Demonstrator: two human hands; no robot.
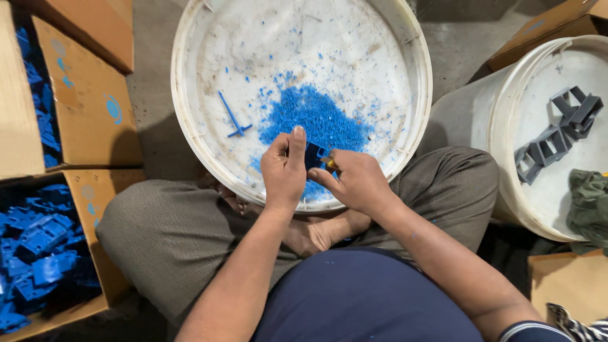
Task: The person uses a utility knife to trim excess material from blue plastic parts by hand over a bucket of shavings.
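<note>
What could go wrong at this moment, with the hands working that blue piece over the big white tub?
The right hand works a small yellow-handled tool close to the left hand gripping the blue plastic part; a slip might nick the fingers. Blue shavings pile in the white tub; some may scatter onto the bare foot beneath.

Both hands (320, 172) grip blue plastic part (315, 154) over white tub (190, 136)

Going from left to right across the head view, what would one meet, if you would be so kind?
Cardboard box of blue plastic parts → loose blue stick in the big white bucket → left hand → small blue part held in both hands → right hand → second white bucket → grey frame parts → green cloth.
</note>
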